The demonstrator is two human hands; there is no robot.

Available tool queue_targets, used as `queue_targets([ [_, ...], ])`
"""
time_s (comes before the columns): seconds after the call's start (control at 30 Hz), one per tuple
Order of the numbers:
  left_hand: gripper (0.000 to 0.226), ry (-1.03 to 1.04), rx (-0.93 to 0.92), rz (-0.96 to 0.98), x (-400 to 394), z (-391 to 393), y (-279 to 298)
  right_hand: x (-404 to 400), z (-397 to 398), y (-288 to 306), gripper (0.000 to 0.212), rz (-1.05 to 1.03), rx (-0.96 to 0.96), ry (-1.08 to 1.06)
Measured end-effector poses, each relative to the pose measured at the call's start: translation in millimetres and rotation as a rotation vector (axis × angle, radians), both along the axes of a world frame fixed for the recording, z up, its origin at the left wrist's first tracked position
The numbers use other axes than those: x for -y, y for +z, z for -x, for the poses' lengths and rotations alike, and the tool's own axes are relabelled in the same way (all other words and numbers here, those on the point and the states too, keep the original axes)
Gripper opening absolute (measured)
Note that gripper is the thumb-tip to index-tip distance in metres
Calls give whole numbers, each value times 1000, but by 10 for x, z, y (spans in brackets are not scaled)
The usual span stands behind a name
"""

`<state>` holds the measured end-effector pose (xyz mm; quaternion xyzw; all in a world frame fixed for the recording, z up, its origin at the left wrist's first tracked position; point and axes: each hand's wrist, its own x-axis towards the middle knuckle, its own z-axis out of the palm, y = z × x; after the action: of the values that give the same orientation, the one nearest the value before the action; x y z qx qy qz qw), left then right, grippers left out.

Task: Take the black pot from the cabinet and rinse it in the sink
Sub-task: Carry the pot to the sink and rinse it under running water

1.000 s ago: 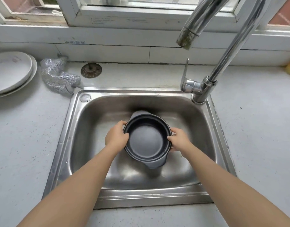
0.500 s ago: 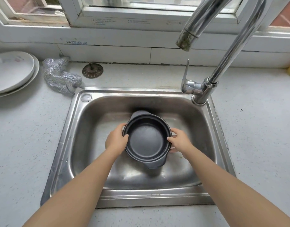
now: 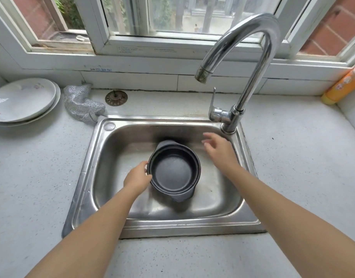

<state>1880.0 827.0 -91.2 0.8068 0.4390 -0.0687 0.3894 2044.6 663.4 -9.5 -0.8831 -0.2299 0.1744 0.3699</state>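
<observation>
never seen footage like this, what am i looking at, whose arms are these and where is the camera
There is no machine here: the two bare arms belong to a person wearing a wide-angle camera on the head, so you look forward and down at their hands. Below is a steel sink set in a pale counter under a window. A black pot sits in the sink. The left hand holds its rim. The right hand is open, holds nothing, and is raised towards the tap, which shows no water running. On the counter lie stacked white plates, a silver mesh cloth, a drain strainer and an orange bottle.
</observation>
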Motion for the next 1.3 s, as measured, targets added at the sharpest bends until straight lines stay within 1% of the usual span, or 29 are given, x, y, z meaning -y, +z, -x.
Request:
queue_targets([
  [0.07,50,7,7,21,22,30,-29,-63,-61,228,37,-90,103,-32],
  [0.13,51,13,10,37,45,51,-85,-144,-164,384,39,-133,195,-73],
  [0.23,44,24,27,59,75,62,-172,-292,-364,476,46,-116,275,-136],
  [0.27,43,34,41,69,86,66,-194,-338,-429,476,49,-74,274,-140],
  [0.37,41,61,94,99,121,88,-245,-449,-557,453,55,49,187,-101],
  [0.43,41,75,125,117,127,105,-261,-508,-593,421,52,36,169,-84],
  [0.5,41,89,147,137,119,117,-290,-553,-623,393,46,0,178,-110],
  [0.6,44,114,178,185,88,146,-331,-602,-683,396,37,10,193,-141],
  [0.73,51,161,258,275,81,194,-363,-660,-765,410,43,37,193,-144],
  [0.93,50,174,315,288,98,191,-361,-702,-822,323,51,-16,201,-260],
  [1.03,51,181,321,289,91,185,-366,-722,-793,312,50,18,233,-237],
  [1.2,51,184,341,310,85,187,-364,-740,-747,291,41,50,282,-229],
  [1.3,51,184,342,312,81,188,-366,-736,-759,292,41,67,296,-216],
])
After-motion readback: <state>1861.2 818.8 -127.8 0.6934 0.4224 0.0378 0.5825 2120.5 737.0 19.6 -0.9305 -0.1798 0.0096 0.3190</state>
